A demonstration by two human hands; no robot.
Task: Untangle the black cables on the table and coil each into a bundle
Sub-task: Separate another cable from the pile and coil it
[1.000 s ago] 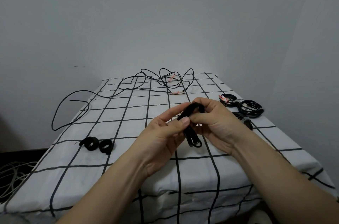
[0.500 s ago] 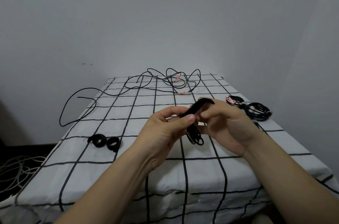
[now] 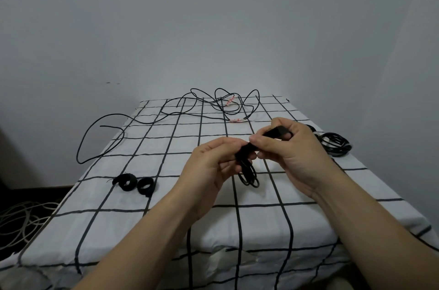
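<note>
Both hands are raised close together over the middle of the desk (image 3: 261,220), which is covered by a white cloth with a black grid. The left hand (image 3: 211,168) grips a small bundle (image 3: 245,166) of black cable; its fingers curl round the top of the coil, and the loops hang free below, just above the cloth. A flat black strap (image 3: 276,132) runs from the top of the bundle up toward 2 o'clock into the right hand (image 3: 294,156). This hand clamps the strap, with the thumb pressing on it near the bundle and the fingers curled round its far end. The two hands nearly touch at the strap.

At 12 o'clock, near the far edge of the desk, a loose cable (image 3: 223,105) lies in a tangle of overlapping loops with two pink tags (image 3: 230,101) on it. One long run of it heads toward 10 o'clock, where it arcs out past the left edge of the desk and curls back onto the cloth.

At 3 o'clock, near the right edge and partly behind the right hand, lies a coiled cable (image 3: 336,144).

At 9 o'clock, well apart from the hands, two rolled black straps (image 3: 135,184) lie touching side by side on the cloth.

On the floor at 8 o'clock lies a heap of white cables (image 3: 21,218). A plain grey wall (image 3: 213,28) stands behind the desk.
</note>
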